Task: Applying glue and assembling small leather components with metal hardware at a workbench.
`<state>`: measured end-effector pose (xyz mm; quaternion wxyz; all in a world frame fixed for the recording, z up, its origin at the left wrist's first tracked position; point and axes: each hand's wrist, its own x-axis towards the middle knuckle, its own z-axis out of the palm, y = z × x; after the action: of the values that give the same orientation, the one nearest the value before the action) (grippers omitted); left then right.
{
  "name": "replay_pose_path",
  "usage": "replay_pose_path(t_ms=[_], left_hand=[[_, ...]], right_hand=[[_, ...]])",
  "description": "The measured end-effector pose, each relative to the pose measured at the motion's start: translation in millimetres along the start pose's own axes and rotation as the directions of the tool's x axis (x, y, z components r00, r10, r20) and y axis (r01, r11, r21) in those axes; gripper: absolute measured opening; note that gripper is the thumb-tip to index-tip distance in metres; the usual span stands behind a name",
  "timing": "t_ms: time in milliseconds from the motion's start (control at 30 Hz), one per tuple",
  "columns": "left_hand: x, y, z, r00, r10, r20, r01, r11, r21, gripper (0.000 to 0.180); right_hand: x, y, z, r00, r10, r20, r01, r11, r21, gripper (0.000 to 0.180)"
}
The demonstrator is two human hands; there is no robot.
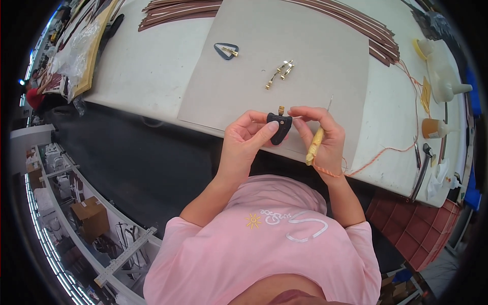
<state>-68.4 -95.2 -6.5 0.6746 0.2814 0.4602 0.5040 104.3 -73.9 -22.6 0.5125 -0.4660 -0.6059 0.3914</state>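
Just above the near edge of the table, my left hand grips a small black leather piece between thumb and fingers. The piece tapers downward, and a gold metal fitting sticks up from its top. My right hand is closed around the yellow-wrapped handle of an awl, its thin metal point slanting up and away. The right thumb and forefinger come close together beside the leather's right edge; whether they pinch anything there is too small to tell.
On a grey board lie a dark triangular piece with a gold clasp and several gold fittings. Brown strips line the back. At right are an orange cord, a white bottle, an amber bottle and a hammer.
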Motion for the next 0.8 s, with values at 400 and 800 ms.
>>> replay_pose_path(t_ms=[400,800], left_hand=[[-3.6,-6.4,-2.7,0.990,-0.074,0.121,0.080,0.996,-0.046,0.015],[-6.4,-11.3,-9.9,0.982,-0.056,0.180,0.068,0.996,-0.063,0.014]], right_hand=[[1.0,3.7,-1.8,0.940,-0.328,0.090,0.340,0.917,-0.211,0.031],[-3.9,1.6,-0.9,0.924,-0.361,0.128,0.383,0.881,-0.278,0.032]])
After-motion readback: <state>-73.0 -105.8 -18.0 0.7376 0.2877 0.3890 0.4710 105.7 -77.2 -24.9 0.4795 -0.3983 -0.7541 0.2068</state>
